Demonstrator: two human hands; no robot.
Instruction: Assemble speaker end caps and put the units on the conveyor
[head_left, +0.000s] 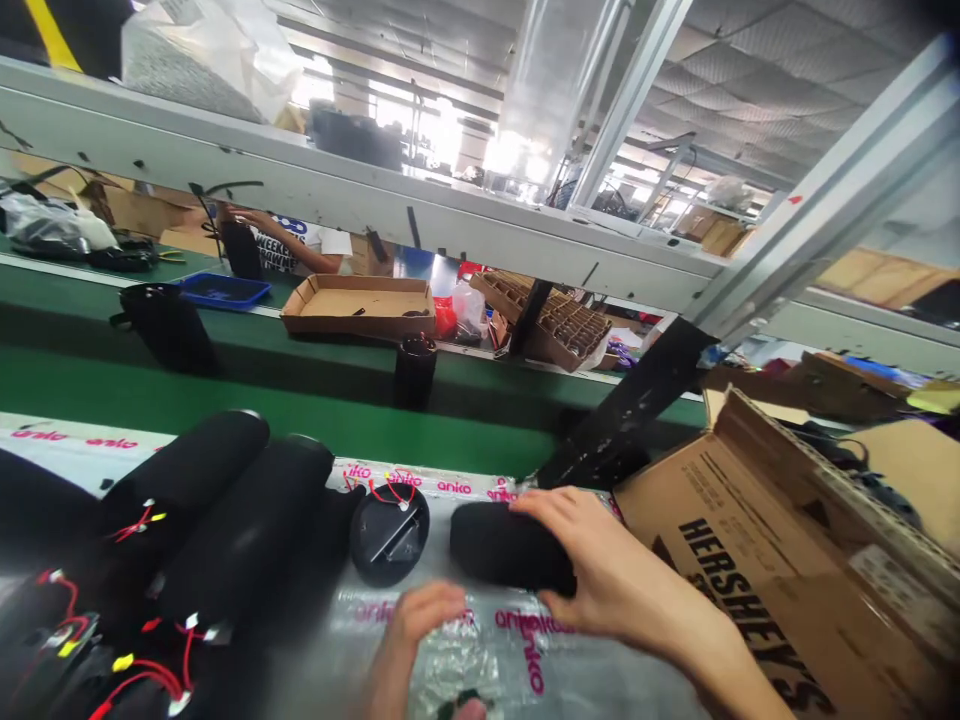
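On the near bench, right hand (611, 575) grips a black fabric-covered cylinder (499, 545) lying flat on the printed clear plastic sheet (517, 650). Left hand (420, 620) is curled on the sheet; can't tell if it's gripping. Black round cap with red wires (390, 535) sits just left of the cylinder.

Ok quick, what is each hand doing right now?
Left hand: fingers curled down on the clear plastic sheet; cannot tell whether it grips anything.
Right hand: closed around the black cylinder, which lies on its side.
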